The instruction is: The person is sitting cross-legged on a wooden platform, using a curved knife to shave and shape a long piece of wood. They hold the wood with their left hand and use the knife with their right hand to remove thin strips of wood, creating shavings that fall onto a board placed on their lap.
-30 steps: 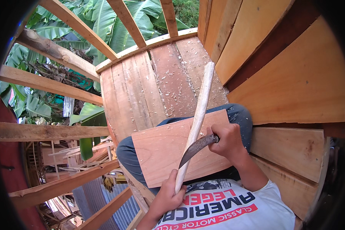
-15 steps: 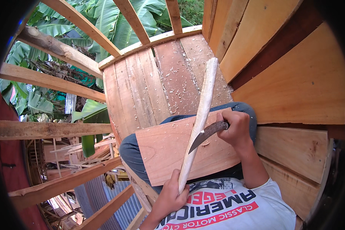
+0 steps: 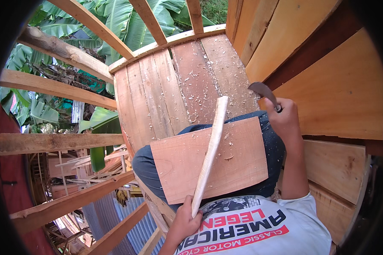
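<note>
**Curved blade lifted clear of a pale stick on a lap board**

The left hand point(image 3: 184, 223) was wrapped around the lower end of a long pale wooden stick point(image 3: 210, 148), fingers curled tight about it; the very butt of the stick was hidden inside the fist. The stick ran up and slightly right across a flat reddish board point(image 3: 238, 165) that lay over the person's lap, and its upper tip reached past the board's top edge. The legs under the board were mostly covered, only dark blue trousers point(image 3: 147, 168) showing at the sides.

The right hand point(image 3: 285, 119) was raised beside the board's upper right corner, closed around the handle of a curved knife point(image 3: 263, 91). The handle itself was buried in the fist, so only the dark hooked blade showed, well apart from the stick. How sharp or how long the blade was could not be made out.

Pale shavings point(image 3: 200, 100) lay scattered on the board and on the plank floor point(image 3: 157, 93) ahead. The wooden wall point(image 3: 327, 85) at the right bent toward the rim and was partly lost in the dark edge.
</note>
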Tool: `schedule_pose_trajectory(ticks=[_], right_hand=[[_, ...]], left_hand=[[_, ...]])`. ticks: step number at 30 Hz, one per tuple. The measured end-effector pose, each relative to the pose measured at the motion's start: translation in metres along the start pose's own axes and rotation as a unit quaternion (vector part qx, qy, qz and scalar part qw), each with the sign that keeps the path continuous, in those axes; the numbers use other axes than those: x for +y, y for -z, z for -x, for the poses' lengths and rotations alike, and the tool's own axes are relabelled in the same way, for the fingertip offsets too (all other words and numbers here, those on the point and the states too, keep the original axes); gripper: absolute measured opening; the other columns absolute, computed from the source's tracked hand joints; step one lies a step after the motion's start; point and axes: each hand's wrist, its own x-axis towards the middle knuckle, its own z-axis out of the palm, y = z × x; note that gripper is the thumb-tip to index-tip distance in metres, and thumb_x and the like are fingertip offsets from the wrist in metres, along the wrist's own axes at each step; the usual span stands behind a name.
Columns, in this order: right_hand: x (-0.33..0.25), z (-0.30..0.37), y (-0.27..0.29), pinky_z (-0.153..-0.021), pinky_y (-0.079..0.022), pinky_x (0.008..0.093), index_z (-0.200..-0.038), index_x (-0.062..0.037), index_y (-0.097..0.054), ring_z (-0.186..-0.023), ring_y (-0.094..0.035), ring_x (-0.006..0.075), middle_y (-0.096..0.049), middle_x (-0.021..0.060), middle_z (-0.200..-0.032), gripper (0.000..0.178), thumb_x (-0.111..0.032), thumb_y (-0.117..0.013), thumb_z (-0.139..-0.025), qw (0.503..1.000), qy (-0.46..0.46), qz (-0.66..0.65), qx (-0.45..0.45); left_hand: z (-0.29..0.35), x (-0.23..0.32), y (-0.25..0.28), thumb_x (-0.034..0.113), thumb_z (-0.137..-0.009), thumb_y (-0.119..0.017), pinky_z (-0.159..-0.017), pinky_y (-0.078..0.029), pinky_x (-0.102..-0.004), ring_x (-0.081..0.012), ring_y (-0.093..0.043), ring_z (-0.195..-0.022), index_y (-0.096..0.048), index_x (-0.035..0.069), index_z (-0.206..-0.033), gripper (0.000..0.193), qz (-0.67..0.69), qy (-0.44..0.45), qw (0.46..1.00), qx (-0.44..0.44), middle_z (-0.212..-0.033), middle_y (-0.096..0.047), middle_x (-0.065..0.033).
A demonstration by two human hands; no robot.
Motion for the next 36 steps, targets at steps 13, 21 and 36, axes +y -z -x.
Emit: schedule_pose_trajectory(ticks=[13, 21, 36], right_hand=[[-0.011, 0.119, -0.058, -0.051, -0.045, 0.0419, -0.068, -0.0014, -0.057, -0.056, -0.06, 0.0351, -0.058, 0.0176, -0.061, 0.046, -0.042, -0.066, -0.087, 0.942, 0.187, 0.02, -0.278], [-0.017, 0.122, -0.064, -0.046, -0.044, 0.04, -0.063, -0.0041, -0.056, -0.05, -0.058, 0.0312, -0.055, 0.0132, -0.055, 0.049, -0.048, -0.067, -0.083, 0.924, 0.231, 0.096, -0.288], [-0.015, 0.037, -0.046, -0.051, -0.045, 0.0404, -0.076, 0.0036, -0.064, -0.058, -0.06, 0.0363, -0.059, 0.0209, -0.064, 0.046, -0.04, -0.063, -0.09, 0.966, 0.085, 0.209, -0.128]], left_hand=[[0.002, -0.001, 0.014, 0.036, -0.09, -0.06, -0.068, -0.049, -0.0502, -0.0476, -0.064, -0.077, -0.046, -0.004, -0.109, 0.047, -0.093, 0.047, 0.993, 0.055, -0.078, -0.062, -0.0314], [0.007, -0.006, 0.01, 0.037, -0.093, -0.057, -0.066, -0.048, -0.0452, -0.0445, -0.064, -0.075, -0.045, -0.004, -0.111, 0.046, 0.033, 0.074, 0.997, -0.014, -0.075, -0.061, -0.0285], [0.014, -0.05, 0.016, 0.037, -0.097, -0.051, -0.065, -0.046, -0.0363, -0.0247, -0.061, -0.068, -0.045, -0.004, -0.108, 0.042, 0.192, 0.051, 0.974, -0.11, -0.069, -0.056, -0.0149]])
